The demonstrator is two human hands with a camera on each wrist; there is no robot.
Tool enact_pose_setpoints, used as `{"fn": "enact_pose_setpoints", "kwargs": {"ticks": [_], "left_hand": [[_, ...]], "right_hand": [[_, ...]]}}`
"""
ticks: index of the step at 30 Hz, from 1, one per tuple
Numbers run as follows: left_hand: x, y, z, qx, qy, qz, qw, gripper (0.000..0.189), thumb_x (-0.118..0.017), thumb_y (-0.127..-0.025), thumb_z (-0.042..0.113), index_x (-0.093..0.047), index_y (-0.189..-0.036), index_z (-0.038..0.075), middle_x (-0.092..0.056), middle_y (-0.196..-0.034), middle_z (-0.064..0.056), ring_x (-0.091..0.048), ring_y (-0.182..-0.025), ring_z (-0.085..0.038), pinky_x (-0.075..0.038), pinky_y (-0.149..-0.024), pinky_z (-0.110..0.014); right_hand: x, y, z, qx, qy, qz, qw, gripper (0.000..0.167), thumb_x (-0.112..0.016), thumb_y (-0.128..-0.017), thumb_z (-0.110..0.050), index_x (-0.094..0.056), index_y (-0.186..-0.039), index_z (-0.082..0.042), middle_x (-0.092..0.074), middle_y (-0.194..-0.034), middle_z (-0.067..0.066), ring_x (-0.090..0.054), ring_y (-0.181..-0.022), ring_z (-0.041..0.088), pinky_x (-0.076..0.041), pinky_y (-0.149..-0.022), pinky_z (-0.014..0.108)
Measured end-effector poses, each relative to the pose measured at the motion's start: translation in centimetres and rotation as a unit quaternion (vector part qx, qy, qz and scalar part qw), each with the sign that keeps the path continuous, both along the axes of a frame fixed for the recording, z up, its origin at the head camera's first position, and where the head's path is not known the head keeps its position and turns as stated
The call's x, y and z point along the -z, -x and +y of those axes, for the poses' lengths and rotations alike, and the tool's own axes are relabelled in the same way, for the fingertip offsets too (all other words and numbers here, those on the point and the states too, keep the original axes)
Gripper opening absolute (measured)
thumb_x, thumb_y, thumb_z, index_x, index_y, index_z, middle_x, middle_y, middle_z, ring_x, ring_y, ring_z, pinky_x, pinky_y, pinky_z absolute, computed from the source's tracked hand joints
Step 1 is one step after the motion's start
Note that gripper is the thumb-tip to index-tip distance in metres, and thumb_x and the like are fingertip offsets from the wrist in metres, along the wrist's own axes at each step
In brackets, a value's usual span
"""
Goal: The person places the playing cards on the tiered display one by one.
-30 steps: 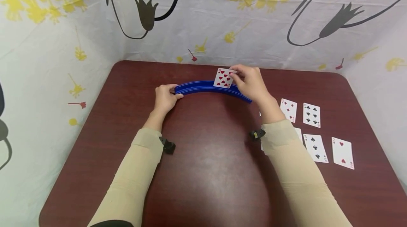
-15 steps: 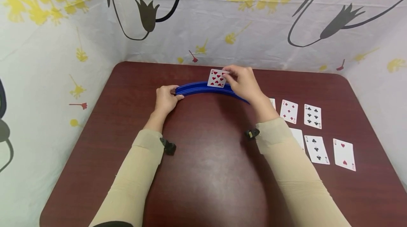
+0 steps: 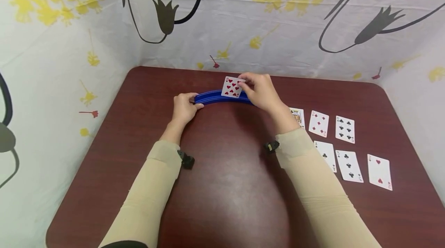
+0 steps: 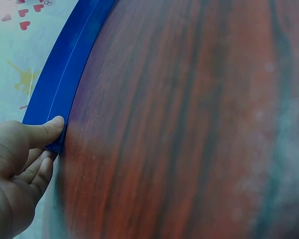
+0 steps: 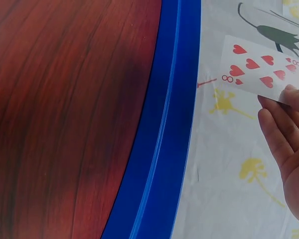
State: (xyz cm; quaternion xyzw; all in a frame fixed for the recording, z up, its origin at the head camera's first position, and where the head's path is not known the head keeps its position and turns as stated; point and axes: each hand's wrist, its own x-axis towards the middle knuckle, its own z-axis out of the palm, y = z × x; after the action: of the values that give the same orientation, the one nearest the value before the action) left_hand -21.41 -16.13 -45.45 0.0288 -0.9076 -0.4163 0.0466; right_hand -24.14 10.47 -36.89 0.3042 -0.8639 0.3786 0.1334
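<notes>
A curved blue card holder point(image 3: 212, 97) with grooves along its length lies toward the back of the table. My left hand point(image 3: 184, 108) grips its left end, the thumb point(image 4: 52, 128) on top and the fingers beneath. Between thumb and fingers, my right hand point(image 3: 261, 91) pinches an eight of hearts point(image 3: 231, 87) by its right edge. The card stands upright, its face toward me, and its lower edge overlaps the holder in the head view. In the right wrist view the eight of hearts point(image 5: 259, 67) shows to the right of the blue holder point(image 5: 159, 124). My right hand hides the holder's right end.
Face-up cards lie in two rows on the right of the brown table point(image 3: 222, 186): a face card point(image 3: 298, 116), five of diamonds point(image 3: 318, 123), six of clubs point(image 3: 345, 129), ace of clubs point(image 3: 325, 156), three of clubs point(image 3: 349, 166) and two of hearts point(image 3: 379, 171). A patterned curtain point(image 3: 292, 16) hangs behind.
My right hand has moved left along the holder with the eight of hearts, uncovering more of the face card and ace of clubs. My left hand keeps its grip on the holder's end.
</notes>
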Motion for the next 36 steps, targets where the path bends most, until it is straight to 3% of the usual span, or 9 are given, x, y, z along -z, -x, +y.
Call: {"fn": "enact_pose_setpoints", "kwargs": {"ticks": [17,36], "left_hand": [[0.2,0.2,0.0,-0.006,0.010,0.021,0.9997,0.041,-0.082,-0.087,0.015,-0.072,-0.124,0.002,-0.073,-0.110,-0.018,-0.069,-0.100,-0.028,-0.056,-0.089,-0.040],[0.5,0.5,-0.1,-0.007,0.012,0.026,0.9996,0.041,-0.083,-0.086,0.015,-0.072,-0.123,0.001,-0.074,-0.109,-0.018,-0.070,-0.098,-0.027,-0.056,-0.089,-0.038]], "right_hand": [[0.4,0.2,-1.6,-0.013,-0.014,-0.010,0.9998,0.013,-0.071,-0.096,-0.009,-0.074,-0.103,0.001,-0.074,-0.088,0.012,-0.068,-0.077,0.022,-0.053,-0.073,0.038],[0.8,0.4,-3.4,-0.014,-0.043,-0.018,0.9988,0.016,-0.068,-0.098,-0.010,-0.074,-0.109,-0.001,-0.075,-0.100,0.013,-0.069,-0.086,0.024,-0.055,-0.078,0.040]]}}
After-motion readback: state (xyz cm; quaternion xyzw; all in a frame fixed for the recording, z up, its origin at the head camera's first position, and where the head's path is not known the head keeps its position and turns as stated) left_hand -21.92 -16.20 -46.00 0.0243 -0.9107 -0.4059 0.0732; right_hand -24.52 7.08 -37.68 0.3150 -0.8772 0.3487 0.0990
